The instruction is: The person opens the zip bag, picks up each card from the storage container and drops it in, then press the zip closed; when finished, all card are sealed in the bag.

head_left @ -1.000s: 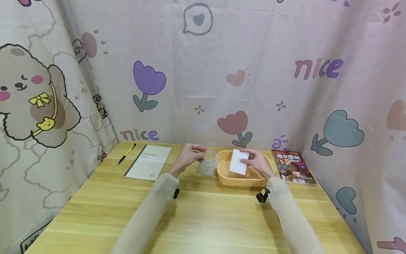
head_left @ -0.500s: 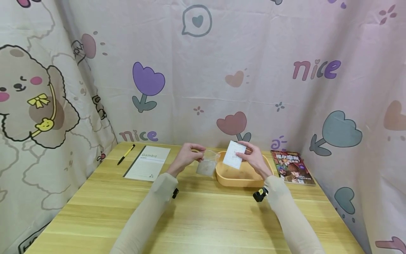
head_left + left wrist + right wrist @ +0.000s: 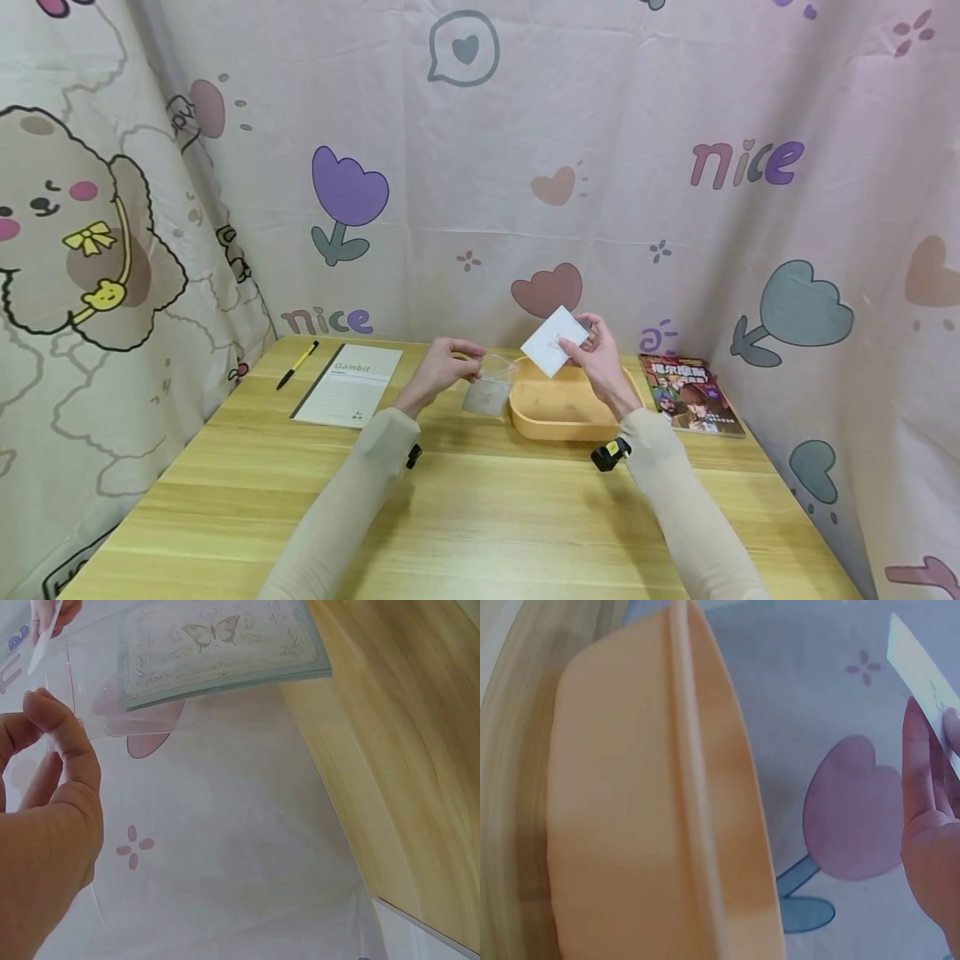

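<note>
My left hand pinches the top of a clear plastic bag between thumb and fingertips. Inside the bag lies a small stack of cards, the face printed with a butterfly and edged in pale green. My right hand holds a white square card with a faint printed design, thumb on its face and fingers behind. The card is tilted in the air above the orange plastic basin. In the right wrist view the same card shows nearly edge-on.
A notebook marked Gambit lies on the left of the wooden table, with a yellow and black pen beside it. On the right, past the basin, is a comic-style book. A patterned curtain hangs behind the table.
My right hand has risen, lifting the white card up out of the basin's area and turning it so a corner points upward. The left hand and the bag have stayed nearly still.
</note>
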Available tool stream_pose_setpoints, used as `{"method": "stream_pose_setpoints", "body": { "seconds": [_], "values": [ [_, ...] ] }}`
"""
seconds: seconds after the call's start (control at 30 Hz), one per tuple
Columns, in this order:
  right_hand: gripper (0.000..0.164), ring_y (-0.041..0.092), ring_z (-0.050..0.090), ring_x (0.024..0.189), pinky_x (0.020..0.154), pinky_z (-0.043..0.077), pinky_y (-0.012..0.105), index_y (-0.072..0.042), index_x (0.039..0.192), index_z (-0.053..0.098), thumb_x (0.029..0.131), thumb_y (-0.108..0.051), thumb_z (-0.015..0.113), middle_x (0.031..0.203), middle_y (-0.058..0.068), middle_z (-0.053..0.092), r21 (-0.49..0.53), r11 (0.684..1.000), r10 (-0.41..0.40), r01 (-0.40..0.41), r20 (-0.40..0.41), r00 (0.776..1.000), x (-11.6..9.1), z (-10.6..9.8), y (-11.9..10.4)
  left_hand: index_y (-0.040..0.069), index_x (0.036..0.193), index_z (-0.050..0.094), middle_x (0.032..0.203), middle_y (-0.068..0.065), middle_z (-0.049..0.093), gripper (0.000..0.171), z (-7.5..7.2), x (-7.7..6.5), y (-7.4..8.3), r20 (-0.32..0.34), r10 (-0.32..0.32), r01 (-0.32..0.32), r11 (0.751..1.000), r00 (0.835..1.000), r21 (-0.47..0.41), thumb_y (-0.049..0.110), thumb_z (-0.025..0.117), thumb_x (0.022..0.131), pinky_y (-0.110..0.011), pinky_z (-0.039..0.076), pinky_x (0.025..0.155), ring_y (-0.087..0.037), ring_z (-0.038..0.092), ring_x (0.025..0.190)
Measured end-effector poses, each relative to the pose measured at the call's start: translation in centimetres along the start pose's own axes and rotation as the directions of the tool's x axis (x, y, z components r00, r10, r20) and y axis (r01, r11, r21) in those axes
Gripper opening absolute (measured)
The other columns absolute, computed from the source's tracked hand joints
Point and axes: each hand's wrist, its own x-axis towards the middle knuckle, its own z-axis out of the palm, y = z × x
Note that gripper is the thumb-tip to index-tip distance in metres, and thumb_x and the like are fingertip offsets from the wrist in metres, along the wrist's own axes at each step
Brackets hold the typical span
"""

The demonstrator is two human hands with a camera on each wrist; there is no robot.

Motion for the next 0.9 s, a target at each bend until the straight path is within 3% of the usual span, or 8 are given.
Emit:
{"method": "stream_pose_setpoints", "body": {
  "seconds": [0.1,0.27,0.43,0.7,0.9],
  "values": [
    [0.046,0.013,0.070,0.079,0.062,0.062,0.032,-0.017,0.121,0.042,0.089,0.007,0.064,0.101,0.004,0.062,0.033,0.999,-0.026,0.026,-0.003,1.000,-0.1,0.9,-0.4,-0.005,0.109,0.071,0.107,-0.020,0.070,0.026,0.1,0.0,0.0,0.006,-0.001,0.001,1.000,1.000,-0.003,-0.004,0.064,0.083,-0.031,0.061,0.069,-0.013,0.067,0.069],
    [0.049,0.013,0.070,0.080,0.062,0.061,0.028,-0.002,0.127,0.029,0.090,0.011,0.059,0.104,0.007,0.058,0.098,0.993,-0.059,0.058,0.011,0.998,0.1,2.7,-0.9,-0.006,0.108,0.071,0.106,-0.020,0.070,0.026,0.1,0.0,0.1,0.015,-0.002,0.002,1.000,1.000,0.000,-0.003,0.064,0.084,-0.034,0.062,0.071,-0.014,0.068,0.068],
    [0.048,0.012,0.070,0.080,0.060,0.060,0.024,0.003,0.126,0.022,0.091,0.013,0.055,0.107,0.010,0.056,0.145,0.986,-0.087,0.085,0.009,0.996,0.5,4.3,-1.2,-0.007,0.109,0.070,0.103,-0.023,0.069,0.026,0.2,0.2,0.2,0.026,0.002,-0.002,1.000,1.000,-0.010,-0.003,0.064,0.084,-0.032,0.062,0.070,-0.013,0.067,0.067],
    [0.047,0.012,0.069,0.080,0.062,0.059,0.025,0.003,0.121,0.024,0.091,0.012,0.058,0.106,0.009,0.058,0.109,0.988,-0.119,0.113,0.052,0.991,0.4,5.8,-0.6,-0.008,0.110,0.069,0.109,-0.022,0.068,0.027,0.4,0.2,0.0,0.025,-0.002,0.003,1.000,1.000,-0.012,-0.003,0.065,0.084,-0.034,0.062,0.072,-0.014,0.067,0.067],
    [0.045,0.010,0.067,0.074,0.063,0.058,0.023,0.003,0.121,0.030,0.090,0.009,0.061,0.103,0.006,0.060,-0.007,0.992,-0.122,0.124,0.114,0.986,0.1,5.8,0.0,-0.008,0.108,0.069,0.102,-0.021,0.070,0.024,0.5,0.2,-0.1,0.011,0.007,-0.007,1.000,1.000,-0.011,-0.003,0.065,0.085,-0.034,0.062,0.071,-0.013,0.067,0.066]
  ]
}}
